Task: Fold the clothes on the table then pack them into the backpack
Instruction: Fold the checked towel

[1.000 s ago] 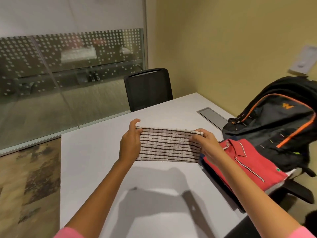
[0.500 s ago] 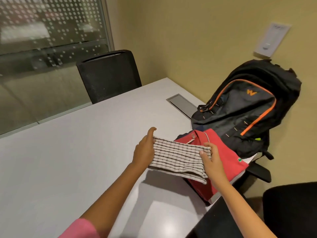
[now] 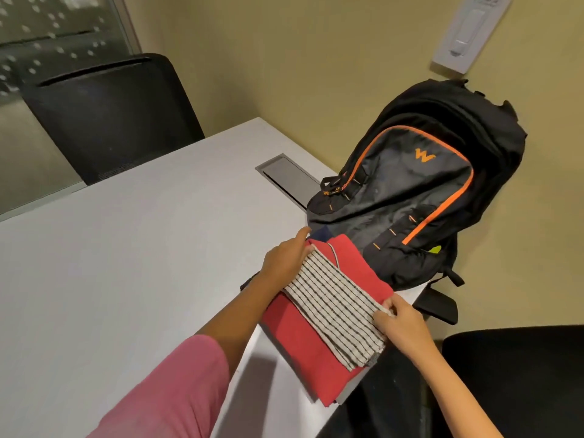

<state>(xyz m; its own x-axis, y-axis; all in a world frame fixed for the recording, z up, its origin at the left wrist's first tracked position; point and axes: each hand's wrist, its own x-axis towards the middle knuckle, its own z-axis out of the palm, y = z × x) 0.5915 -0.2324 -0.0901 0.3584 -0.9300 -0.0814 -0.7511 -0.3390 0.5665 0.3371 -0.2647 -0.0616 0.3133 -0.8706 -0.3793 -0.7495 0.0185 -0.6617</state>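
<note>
A folded white cloth with dark stripes (image 3: 338, 308) lies on top of a folded red shirt (image 3: 303, 336) at the right edge of the white table (image 3: 126, 279). My left hand (image 3: 286, 257) holds the cloth's far end, fingers curled at its corner. My right hand (image 3: 398, 320) pinches the cloth's near end. A black backpack with orange trim (image 3: 410, 191) stands just behind the pile, leaning toward the wall. A dark garment peeks out under the red shirt near my left hand.
A black chair (image 3: 107, 115) stands at the table's far side. A grey cable hatch (image 3: 289, 178) is set in the tabletop beside the backpack. Another black chair seat (image 3: 518, 374) is at lower right. A white wall panel (image 3: 467, 30) hangs above the backpack.
Both hands carried the striped cloth to the right and set it down on the red shirt. The view has turned right toward the backpack.
</note>
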